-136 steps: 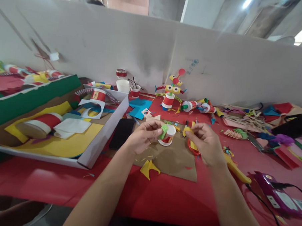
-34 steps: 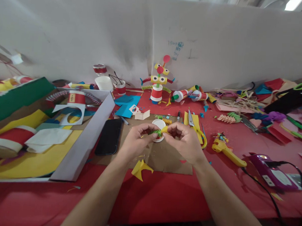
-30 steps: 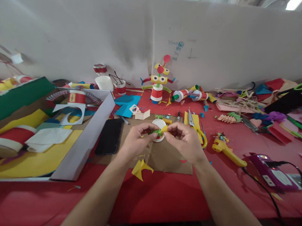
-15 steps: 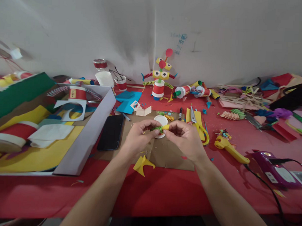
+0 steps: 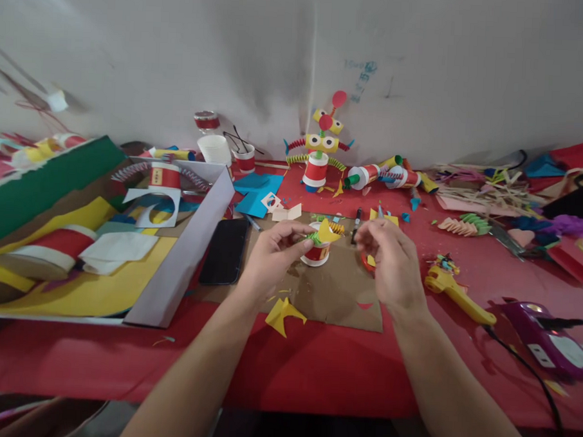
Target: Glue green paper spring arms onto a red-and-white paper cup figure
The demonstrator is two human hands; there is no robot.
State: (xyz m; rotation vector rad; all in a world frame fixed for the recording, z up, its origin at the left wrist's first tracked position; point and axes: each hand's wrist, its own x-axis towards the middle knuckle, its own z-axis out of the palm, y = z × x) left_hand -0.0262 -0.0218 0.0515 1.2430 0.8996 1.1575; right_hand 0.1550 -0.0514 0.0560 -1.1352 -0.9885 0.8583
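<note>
My left hand (image 5: 286, 247) pinches a green folded paper spring (image 5: 314, 237) with a yellow pointed paper piece (image 5: 327, 232) at its end. Just behind and below it, a red and white paper cup (image 5: 316, 254) stands on a brown cardboard sheet (image 5: 339, 298). To the right, my right hand (image 5: 389, 255) is raised over the scissors, its fingers curled near each other; whether anything is between them is hidden. A cut yellow paper scrap (image 5: 285, 315) lies at the cardboard's front edge.
On the left are a white box (image 5: 165, 284) of paper parts and a black phone (image 5: 225, 251). Finished cup figures (image 5: 315, 171) stand at the back. A yellow glue gun (image 5: 457, 296) and a purple device (image 5: 549, 339) with a cable lie right.
My right hand has let go of the yellow piece and moved right, over the scissors. The green spring with the yellow piece stays in my left hand. The view has shifted slightly.
</note>
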